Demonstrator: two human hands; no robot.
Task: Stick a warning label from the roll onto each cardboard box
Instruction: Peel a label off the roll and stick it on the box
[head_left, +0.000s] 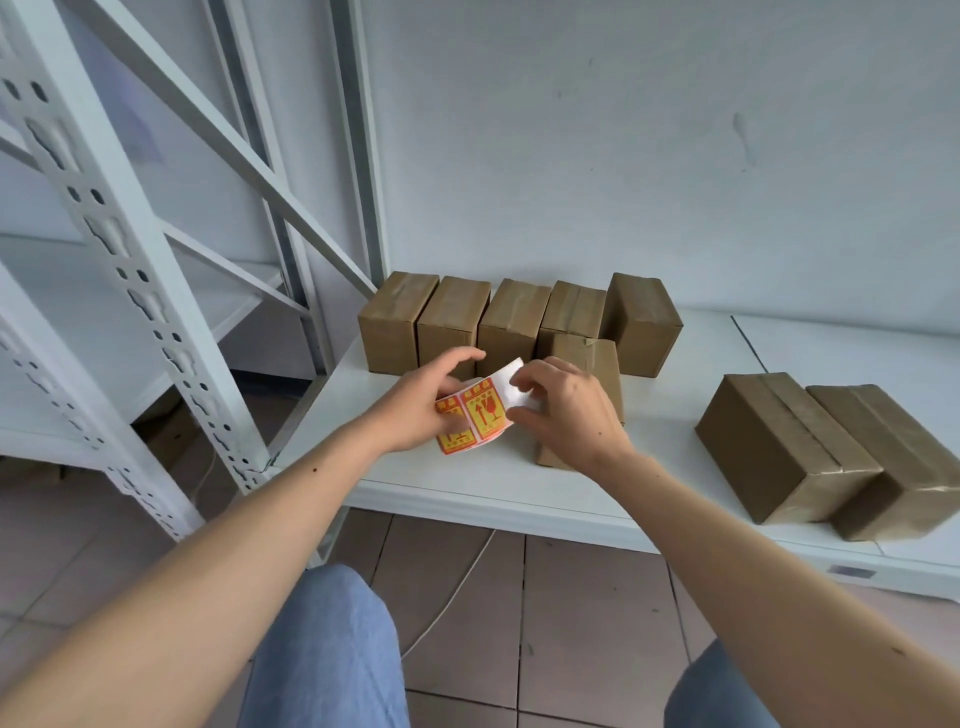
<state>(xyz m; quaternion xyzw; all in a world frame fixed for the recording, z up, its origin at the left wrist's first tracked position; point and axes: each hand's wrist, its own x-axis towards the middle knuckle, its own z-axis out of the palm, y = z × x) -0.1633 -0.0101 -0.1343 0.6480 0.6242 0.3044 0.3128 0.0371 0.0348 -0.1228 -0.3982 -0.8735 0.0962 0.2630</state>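
Orange and yellow warning labels are showing on the roll (467, 418) that I am holding above the front edge of the white worktop (670, 447). My left hand (423, 402) is gripping the roll, fingers curled around it. My right hand (563, 410) is pinching the white backing strip (511, 387) that is peeling off the roll. Just behind my right hand one cardboard box (597, 364) is standing, partly hidden by it. To the right, two boxes (831, 457) are lying side by side and touching each other. Farther back, a row of five boxes (514, 322) is standing against the wall. At the left, a white metal shelf rack (119, 244) is standing beside the worktop.
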